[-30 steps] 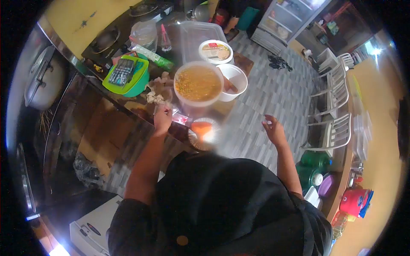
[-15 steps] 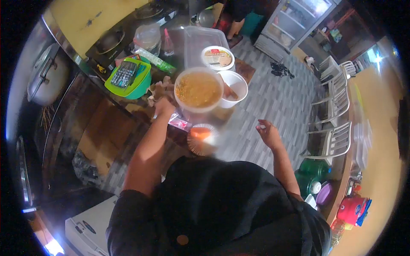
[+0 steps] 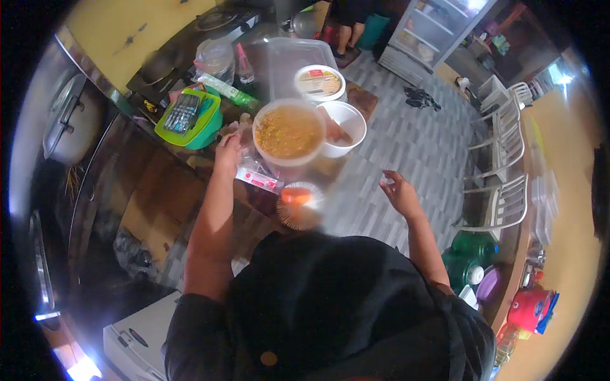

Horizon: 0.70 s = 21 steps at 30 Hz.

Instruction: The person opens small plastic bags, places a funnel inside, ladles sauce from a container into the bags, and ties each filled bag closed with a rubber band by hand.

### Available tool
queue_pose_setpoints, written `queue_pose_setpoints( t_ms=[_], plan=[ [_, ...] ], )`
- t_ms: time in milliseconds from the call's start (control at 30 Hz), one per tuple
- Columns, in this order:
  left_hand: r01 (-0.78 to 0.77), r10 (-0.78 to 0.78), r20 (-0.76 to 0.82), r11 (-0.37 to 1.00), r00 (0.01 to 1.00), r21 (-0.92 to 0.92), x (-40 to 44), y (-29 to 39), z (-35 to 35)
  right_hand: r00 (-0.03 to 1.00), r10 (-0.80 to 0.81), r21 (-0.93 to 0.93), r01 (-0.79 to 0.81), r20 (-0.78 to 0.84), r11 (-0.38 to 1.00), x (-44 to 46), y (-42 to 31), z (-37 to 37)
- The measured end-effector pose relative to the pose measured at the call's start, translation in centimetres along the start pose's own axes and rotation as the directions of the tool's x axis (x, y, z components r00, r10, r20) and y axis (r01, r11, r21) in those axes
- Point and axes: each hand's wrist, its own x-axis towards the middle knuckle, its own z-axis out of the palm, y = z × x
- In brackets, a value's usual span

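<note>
My left hand (image 3: 229, 151) is over the table's near left edge, at some crumpled brownish pieces (image 3: 238, 127); its fingertips are too small to tell what they hold. Just right of it lies a white and pink packet (image 3: 259, 180). A round tub of orange-brown mixture (image 3: 289, 132) stands beyond the packet. Closer to my body is a fluted round dish (image 3: 300, 213) with something orange (image 3: 296, 195) in it. My right hand (image 3: 400, 193) hangs in the air above the floor, fingers curled, with a small pale thing at the fingertips that I cannot make out.
Behind the tub are a white bowl (image 3: 348, 120), a lidded white tub (image 3: 319, 84) and a clear bin (image 3: 298, 54). A green basket (image 3: 197, 130) sits at left. White chairs (image 3: 499, 203) line the right side. A person's legs (image 3: 348, 37) show at the back.
My left hand has moved up and left from the packet to the brownish pieces, and the packet now shows more fully. My right hand has shifted slightly left and stays in the air.
</note>
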Motion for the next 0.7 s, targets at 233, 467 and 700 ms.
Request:
queue_pose_setpoints(
  t_ms=[233,467,700],
  plan=[
    [0.014,0.158,0.262,0.832,0.952,-0.554,-2.2,2.8,-0.7,0.994,-0.096,0.097,0.092,0.046,0.991,1.5,-2.4,0.8],
    [0.021,0.106,0.173,0.796,0.979,-0.605,-6.4,7.3,-0.3,0.983,-0.18,0.201,0.17,0.036,0.965,2.7,-5.5,1.6],
    [0.077,0.15,0.255,0.705,0.955,-0.705,-8.8,8.8,-0.4,0.898,-0.433,0.725,0.245,0.081,0.643,3.6,-12.7,2.6]
  ],
)
